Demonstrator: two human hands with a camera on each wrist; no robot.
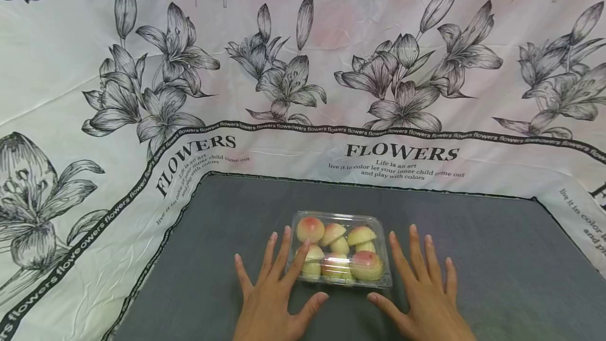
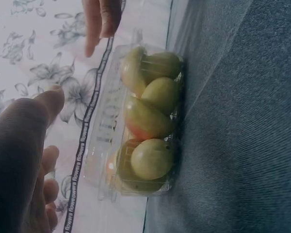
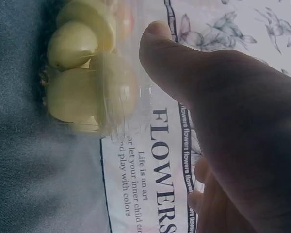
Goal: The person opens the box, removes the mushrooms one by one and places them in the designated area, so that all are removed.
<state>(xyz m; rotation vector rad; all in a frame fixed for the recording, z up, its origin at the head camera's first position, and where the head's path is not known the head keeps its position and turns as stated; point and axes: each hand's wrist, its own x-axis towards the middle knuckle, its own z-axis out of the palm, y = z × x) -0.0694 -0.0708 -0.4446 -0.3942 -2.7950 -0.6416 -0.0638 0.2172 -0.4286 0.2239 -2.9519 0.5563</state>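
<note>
L hand (image 1: 271,296) & R hand (image 1: 428,293), fingers spread, hold nothing near both sides of clear box (image 1: 347,218), whose walls prob stop fruit (image 1: 367,266) rolling across desk (image 1: 236,214).

so I've got a flat, dark-grey, fabric-textured surface (image 1: 236,214) on my feed, and sitting right on it is a clear rectangular plastic box (image 1: 338,217) holding rounded yellow-and-red fruit (image 1: 366,266)

Wht floral cloth (image 1: 326,88) bhnd gray tbl (image 1: 227,214).
</note>
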